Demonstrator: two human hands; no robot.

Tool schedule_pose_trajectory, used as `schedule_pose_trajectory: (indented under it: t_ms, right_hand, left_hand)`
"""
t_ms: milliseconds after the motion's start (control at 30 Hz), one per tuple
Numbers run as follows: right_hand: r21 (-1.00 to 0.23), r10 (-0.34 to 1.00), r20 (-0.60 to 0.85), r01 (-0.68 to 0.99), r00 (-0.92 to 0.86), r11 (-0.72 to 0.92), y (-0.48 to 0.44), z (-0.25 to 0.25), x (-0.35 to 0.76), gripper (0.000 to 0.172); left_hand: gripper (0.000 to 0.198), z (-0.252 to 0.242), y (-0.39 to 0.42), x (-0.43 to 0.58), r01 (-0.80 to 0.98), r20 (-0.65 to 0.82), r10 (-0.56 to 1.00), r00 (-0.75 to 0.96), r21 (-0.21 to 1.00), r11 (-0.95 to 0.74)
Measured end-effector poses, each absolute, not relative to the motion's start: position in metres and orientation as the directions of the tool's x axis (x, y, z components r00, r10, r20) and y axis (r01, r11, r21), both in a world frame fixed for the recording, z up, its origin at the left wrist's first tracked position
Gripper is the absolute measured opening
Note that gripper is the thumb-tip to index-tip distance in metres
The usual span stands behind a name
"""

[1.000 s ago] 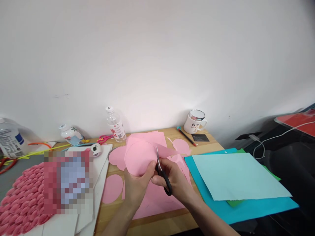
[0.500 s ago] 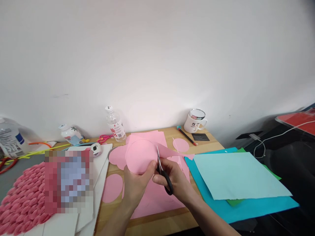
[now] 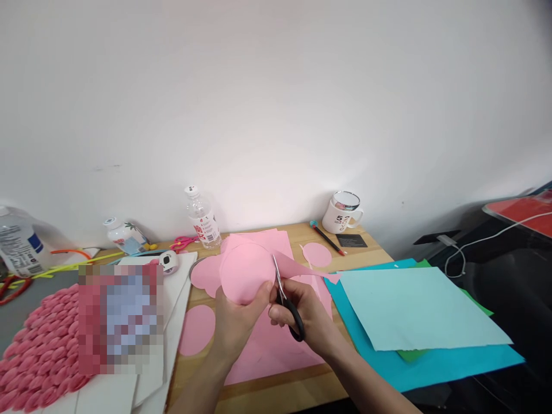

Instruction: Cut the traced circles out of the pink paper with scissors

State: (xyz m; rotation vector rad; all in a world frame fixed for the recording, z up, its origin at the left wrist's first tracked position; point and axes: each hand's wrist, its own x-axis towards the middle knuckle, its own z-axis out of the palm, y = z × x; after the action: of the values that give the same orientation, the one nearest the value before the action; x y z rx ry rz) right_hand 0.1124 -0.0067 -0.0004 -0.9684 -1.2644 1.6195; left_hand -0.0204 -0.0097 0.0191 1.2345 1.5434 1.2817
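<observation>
Pink paper disc [image 3: 245, 273]: one, held up above the wooden table [image 3: 302, 394], with a pink strip [image 3: 304, 267] trailing right from behind the blades.
Left hand [image 3: 237, 322]: disc pinched at its lower edge, thumb on top, other fingers mostly hidden beneath.
Right hand [image 3: 304, 305]: black-handled scissors [image 3: 296, 325] gripped, blades set at the disc's right edge.
Loose circles: two plainly separate; a left circle [image 3: 197, 330] and a right circle [image 3: 317, 255].
Coloured sheets: three colours seen stacked at right: pale aqua sheet [image 3: 426, 310], green sheet [image 3: 414, 356], blue sheet [image 3: 466, 368].
Bottles: three; a clear bottle [image 3: 202, 221] with red lettering, a white bottle [image 3: 127, 237], a larger bottle [image 3: 19, 244] with a blue-marked label. Contents and brands cannot be made out.
Mug: one white mug [image 3: 338, 217], silver-rimmed; "5" and "2" can be read, contents cannot be told.
Beside the mug: one black pencil [image 3: 326, 238] and one black card [image 3: 351, 241], its print too small to read.
</observation>
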Motion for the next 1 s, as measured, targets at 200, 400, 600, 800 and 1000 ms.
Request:
schedule_pose_trajectory:
  t_ms: [200,400,600,800,1000]
  right_hand:
    - [-0.967,0.938,-0.096,-0.191,-0.334,-0.167,-0.012,0.002,0.108,0.033]
    - [-0.964,0.925,-0.073,-0.213,-0.372,-0.162,-0.012,0.001,0.106,0.039]
    - [-0.969,0.910,0.001,-0.225,-0.414,-0.101,-0.002,-0.003,0.118,0.039]
    - [-0.977,0.885,0.008,-0.193,-0.465,-0.093,0.001,-0.003,0.123,0.038]
    - [-0.968,0.895,-0.015,-0.218,-0.446,-0.124,-0.001,-0.004,0.123,0.039]
  left_hand:
    - [0.026,0.017,-0.012,-0.015,0.079,0.012,0.943,-0.334,0.997,0.016]
    - [0.027,0.018,-0.017,-0.008,0.087,-0.035,0.937,-0.347,0.994,0.069]
    - [0.015,0.026,-0.013,-0.022,0.221,0.066,0.987,-0.148,0.975,-0.032]
    - [0.015,0.031,-0.011,-0.028,0.297,0.109,0.988,-0.109,0.952,-0.073]
    - [0.014,0.034,-0.010,-0.027,0.309,0.111,0.987,-0.119,0.948,-0.069]
